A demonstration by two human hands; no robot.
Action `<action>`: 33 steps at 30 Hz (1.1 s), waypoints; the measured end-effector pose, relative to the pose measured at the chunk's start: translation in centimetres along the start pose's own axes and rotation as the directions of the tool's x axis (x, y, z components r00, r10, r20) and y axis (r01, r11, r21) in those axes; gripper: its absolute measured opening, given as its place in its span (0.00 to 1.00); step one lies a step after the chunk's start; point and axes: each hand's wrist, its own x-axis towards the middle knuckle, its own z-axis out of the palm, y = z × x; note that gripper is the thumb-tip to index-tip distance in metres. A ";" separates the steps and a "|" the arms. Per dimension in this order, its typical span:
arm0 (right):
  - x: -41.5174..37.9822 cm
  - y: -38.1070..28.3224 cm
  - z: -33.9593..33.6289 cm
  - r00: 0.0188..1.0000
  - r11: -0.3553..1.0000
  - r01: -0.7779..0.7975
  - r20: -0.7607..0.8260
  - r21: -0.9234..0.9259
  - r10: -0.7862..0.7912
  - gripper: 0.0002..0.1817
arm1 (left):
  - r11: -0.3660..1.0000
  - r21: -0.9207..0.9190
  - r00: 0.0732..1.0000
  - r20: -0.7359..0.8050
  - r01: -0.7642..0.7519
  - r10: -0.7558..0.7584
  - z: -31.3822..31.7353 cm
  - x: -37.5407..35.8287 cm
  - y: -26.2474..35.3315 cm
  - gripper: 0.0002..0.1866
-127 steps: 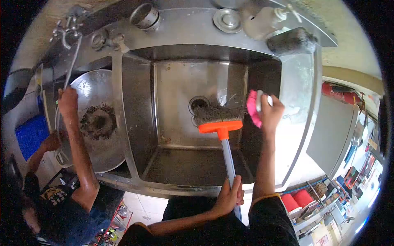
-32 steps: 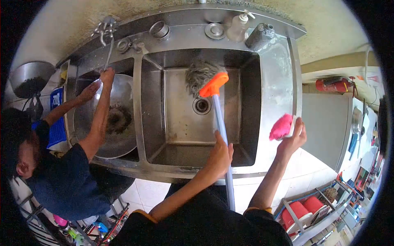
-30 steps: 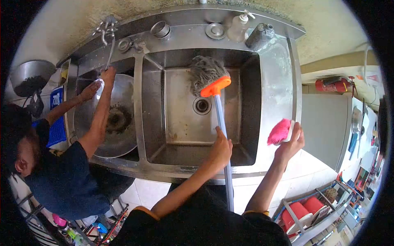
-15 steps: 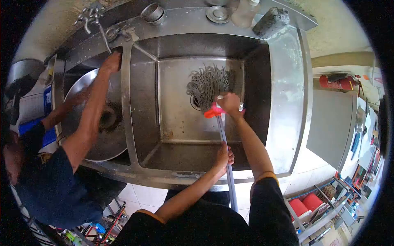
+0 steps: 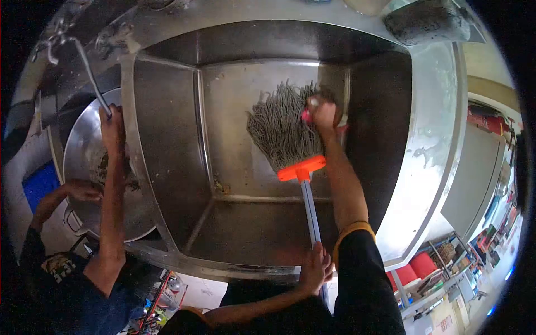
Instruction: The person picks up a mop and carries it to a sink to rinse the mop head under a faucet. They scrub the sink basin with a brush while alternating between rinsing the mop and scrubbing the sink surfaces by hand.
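A mop head (image 5: 287,125) of grey strands lies spread on the floor of the steel sink (image 5: 243,178). Its orange clamp (image 5: 301,167) joins a grey mop handle (image 5: 311,212), which slants over the front rim toward me. My left hand (image 5: 315,268) is wrapped around this handle near the rim. Over the right side of the strands, my right hand (image 5: 324,114) is closed on a pink-and-white brush (image 5: 306,115), mostly covered by the fingers and blurred. Strands partly show beneath that hand.
At the left, another person's hand (image 5: 113,120) is at the tap spout (image 5: 86,64), above a large steel pot (image 5: 84,145) with dark scraps inside. A dark, stained container (image 5: 427,25) lies on the back ledge. A steel counter (image 5: 432,139) borders the sink's right side.
My left hand and the mop handle have come back toward me, stretching the strands out. My right hand is now farther up the strands. The co-worker's hand has shifted to the tap spout.
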 end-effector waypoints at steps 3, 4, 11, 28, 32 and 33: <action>3.1 -0.7 -1.1 0.999 0.999 -0.030 -0.014 -0.028 0.029 0.16 | 0.996 -0.088 0.997 0.074 0.018 -0.012 0.6 -1.1 -0.5 0.21; 3.5 -0.3 -0.7 0.999 0.996 -0.052 -0.008 -0.075 0.052 0.16 | 0.998 -0.069 0.998 0.061 0.013 -0.009 0.8 -1.5 -0.6 0.20; 7.7 -1.3 -2.8 0.967 0.961 -0.255 -0.016 -0.103 0.255 0.18 | 0.984 0.049 0.985 -0.005 -0.171 0.172 1.4 -1.3 -1.4 0.20; -10.4 -1.5 1.2 0.888 0.955 0.292 0.355 0.056 -0.293 0.13 | 0.995 -0.096 0.999 0.051 0.001 0.004 -2.5 2.8 -2.3 0.22; -6.9 -4.3 0.3 0.981 0.996 0.066 0.184 -0.056 -0.055 0.14 | 0.997 -0.070 1.000 -0.026 0.016 -0.017 -1.9 1.0 -1.2 0.19; -6.0 -4.3 0.0 0.977 0.989 0.066 0.208 -0.131 -0.038 0.15 | 0.999 -0.047 0.997 -0.079 0.024 -0.027 -0.7 -0.4 0.0 0.19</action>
